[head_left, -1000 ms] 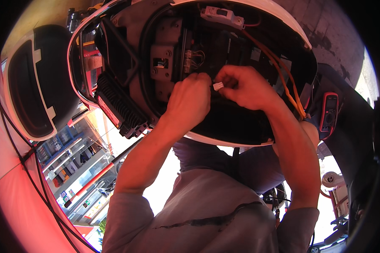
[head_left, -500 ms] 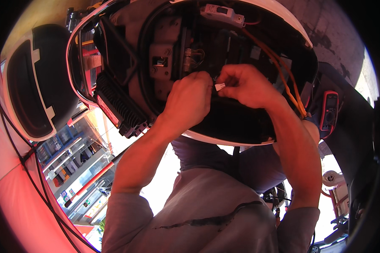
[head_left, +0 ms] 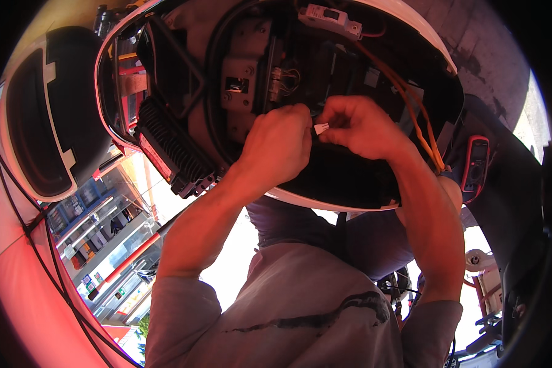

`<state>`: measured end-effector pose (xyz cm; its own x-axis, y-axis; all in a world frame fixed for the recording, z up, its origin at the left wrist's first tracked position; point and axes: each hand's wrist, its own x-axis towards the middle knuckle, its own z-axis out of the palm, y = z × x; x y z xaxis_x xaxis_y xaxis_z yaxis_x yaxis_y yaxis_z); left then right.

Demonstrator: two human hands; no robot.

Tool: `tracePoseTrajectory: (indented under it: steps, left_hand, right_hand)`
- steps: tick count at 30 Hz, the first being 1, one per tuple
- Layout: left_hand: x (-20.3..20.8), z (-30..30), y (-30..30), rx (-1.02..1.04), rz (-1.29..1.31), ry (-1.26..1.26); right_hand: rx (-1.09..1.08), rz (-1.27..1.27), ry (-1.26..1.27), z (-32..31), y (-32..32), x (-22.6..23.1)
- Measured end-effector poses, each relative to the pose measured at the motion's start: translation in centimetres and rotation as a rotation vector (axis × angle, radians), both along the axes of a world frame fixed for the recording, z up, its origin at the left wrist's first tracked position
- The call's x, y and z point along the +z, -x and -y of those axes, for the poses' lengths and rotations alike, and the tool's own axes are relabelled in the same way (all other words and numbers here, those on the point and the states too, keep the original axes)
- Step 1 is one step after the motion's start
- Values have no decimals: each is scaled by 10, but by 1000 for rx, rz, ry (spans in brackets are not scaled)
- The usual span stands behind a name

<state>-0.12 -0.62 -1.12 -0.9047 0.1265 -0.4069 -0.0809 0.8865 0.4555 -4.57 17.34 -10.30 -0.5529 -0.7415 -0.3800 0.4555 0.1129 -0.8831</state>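
Note:
Both my hands are raised inside an open scooter body (head_left: 411,37), a white shell with a dark interior. My right hand (head_left: 362,126) pinches a small white plug connector (head_left: 321,128) between thumb and fingers. My left hand (head_left: 282,144) is closed into a fist right beside the connector; what it grips is hidden behind its fingers. Thin wires (head_left: 286,78) run into a grey metal bracket (head_left: 242,76) just above the left hand. Orange cables (head_left: 414,107) run down past the right wrist.
A white circuit breaker (head_left: 330,18) sits at the top of the cavity. A finned black block (head_left: 175,150) hangs at the left. A red multimeter (head_left: 475,168) lies at the right. A black seat (head_left: 40,122) is at the far left, with shelves (head_left: 98,245) below.
Both hands have stayed together at the connector, shifting only slightly; the grip on the white plug looks the same.

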Motion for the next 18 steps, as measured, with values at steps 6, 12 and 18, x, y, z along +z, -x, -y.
tracePoseTrajectory:
  steps: [6, 12, 18]
  left_hand:
    - [0, -1, 1, 37, -5, -17]
    - [1, 1, 0, 25, 23, -2]
    - [0, 0, 1, 9, 10, 1]
  right_hand:
    - [-15, -36, -10, 2, 0, 0]
    - [-3, 17, -22, 0, 0, 1]
    - [-16, -42, -1, 0, 1, 3]
